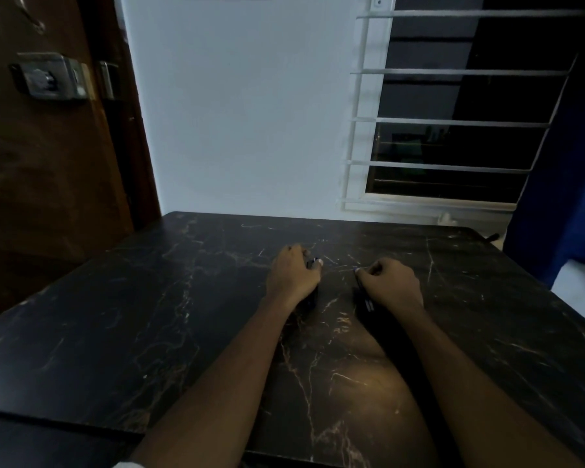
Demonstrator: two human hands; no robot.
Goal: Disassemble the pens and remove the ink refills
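Observation:
Both my hands rest on a black marble table (149,315) in dim light. My left hand (293,273) is curled around dark pens (310,264), whose ends show between thumb and fingers; more dark shapes lie under its wrist. My right hand (390,282) is curled with its thumb and fingers pinching dark thin pens (365,297) that run back along the table beneath the hand. How many pens each hand holds is hard to tell in the gloom.
A white wall (244,113) stands just behind the table's far edge. A wooden door with a metal lock (49,79) is at the left, a barred window (453,123) at the right, and a blue curtain (568,197) hangs at the far right.

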